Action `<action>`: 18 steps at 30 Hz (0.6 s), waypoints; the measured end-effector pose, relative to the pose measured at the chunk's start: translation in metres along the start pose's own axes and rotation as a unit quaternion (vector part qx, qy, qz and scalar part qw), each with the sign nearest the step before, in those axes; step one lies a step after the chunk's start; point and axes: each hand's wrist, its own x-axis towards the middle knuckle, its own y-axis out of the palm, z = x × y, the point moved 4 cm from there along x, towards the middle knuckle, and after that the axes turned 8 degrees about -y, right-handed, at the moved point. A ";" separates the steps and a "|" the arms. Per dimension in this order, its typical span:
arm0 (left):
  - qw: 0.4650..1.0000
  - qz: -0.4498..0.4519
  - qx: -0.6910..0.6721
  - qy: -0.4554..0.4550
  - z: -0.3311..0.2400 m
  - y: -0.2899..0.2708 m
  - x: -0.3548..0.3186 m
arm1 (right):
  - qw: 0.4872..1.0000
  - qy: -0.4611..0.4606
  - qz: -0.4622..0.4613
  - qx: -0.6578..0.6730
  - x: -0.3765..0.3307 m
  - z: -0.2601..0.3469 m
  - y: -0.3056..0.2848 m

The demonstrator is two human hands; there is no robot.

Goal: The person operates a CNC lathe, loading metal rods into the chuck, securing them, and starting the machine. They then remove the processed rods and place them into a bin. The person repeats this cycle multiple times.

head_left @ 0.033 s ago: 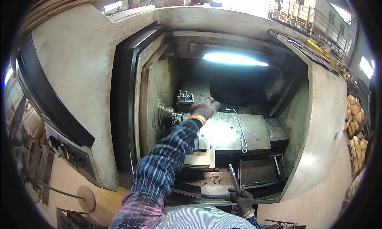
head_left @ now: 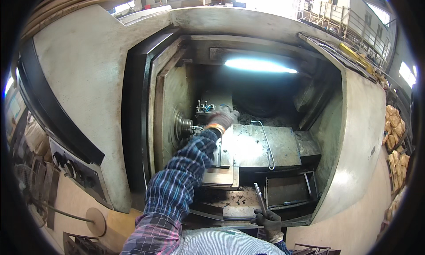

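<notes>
Left hand [head_left: 223, 117] (fingers blurred; their state I cannot tell) has a bolted block [head_left: 205, 107] at ten o'clock; right hand [head_left: 270, 224], five o'clock, curls fingers round a metal rod [head_left: 260, 198].

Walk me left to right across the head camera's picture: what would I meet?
Grey panel with black knobs, round metal spindle, dark-gloved left hand, bent silver wire hook, brown crinkled bundles.
</notes>
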 end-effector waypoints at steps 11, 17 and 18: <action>0.940 0.149 0.207 -0.227 0.108 -0.019 0.005 | 0.998 -0.001 -0.062 0.002 -0.005 -0.006 -0.014; 0.867 0.140 0.429 -0.211 0.125 0.000 -0.009 | 0.999 0.012 -0.045 0.004 0.001 -0.005 -0.011; 0.859 0.129 0.450 -0.208 0.134 0.009 -0.002 | 0.999 0.015 -0.041 0.005 0.003 -0.005 -0.010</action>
